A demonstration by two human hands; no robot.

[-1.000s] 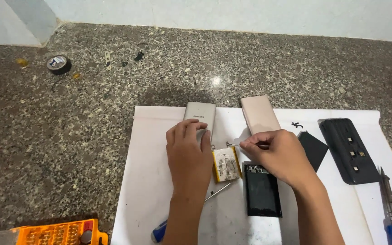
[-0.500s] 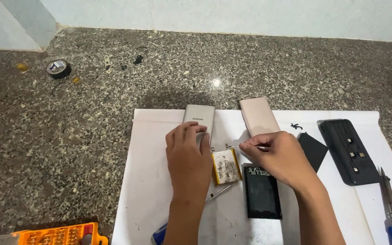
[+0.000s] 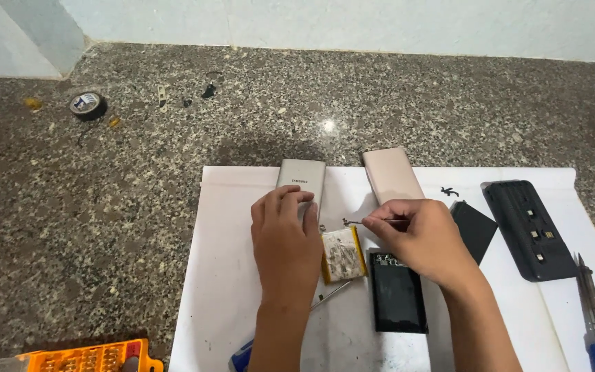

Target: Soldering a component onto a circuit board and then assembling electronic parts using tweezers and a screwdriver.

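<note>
Grey slab (image 3: 301,176) under left hand (image 3: 286,244), right hand (image 3: 427,240) just beside.

A paper sheet (image 3: 222,289) lies on the desk (image 3: 105,207) near its front edge. On it, a power bank (image 3: 302,180) sits left of a flat case (image 3: 390,173); a tape roll (image 3: 87,104) lies toward the far left corner.

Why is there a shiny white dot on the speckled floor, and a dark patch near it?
Head view: the white dot is glare from a light bouncing off the polished stone floor; the dark patch is a soft shadow falling behind the silver case. Everything looks sharp.
</note>
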